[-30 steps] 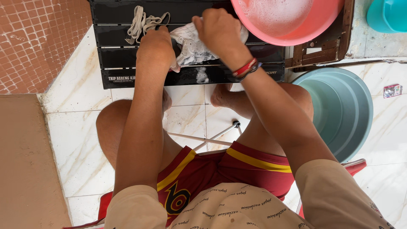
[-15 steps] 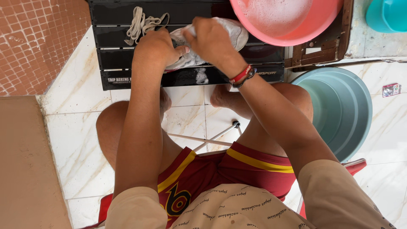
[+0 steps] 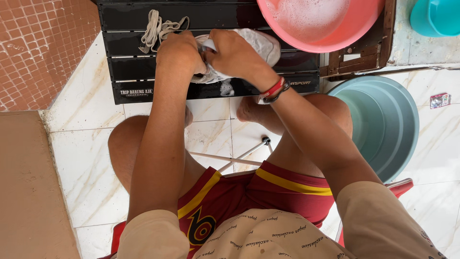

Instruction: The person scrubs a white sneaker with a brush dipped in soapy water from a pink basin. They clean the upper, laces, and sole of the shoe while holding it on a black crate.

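Note:
A wet white shoe (image 3: 261, 45) lies on a black slatted folding table (image 3: 129, 67). My left hand (image 3: 179, 52) grips its near end with fingers curled. My right hand (image 3: 235, 52), wearing red and black wristbands, clasps the shoe from the right side, pressed close against the left hand. Suds lie on the table just below the shoe. A pair of loose white laces (image 3: 158, 29) sits on the table left of my hands.
A pink basin (image 3: 364, 33) with soapy water stands on the table's far right. A pale green tub (image 3: 383, 124) sits on the tiled floor by my right knee. A teal bucket (image 3: 436, 17) is at the top right. Brown tiling (image 3: 38, 52) is at the left.
Both hands have shifted slightly rightward and closed together on the shoe, which has turned in my grip so that more of it shows at the right.

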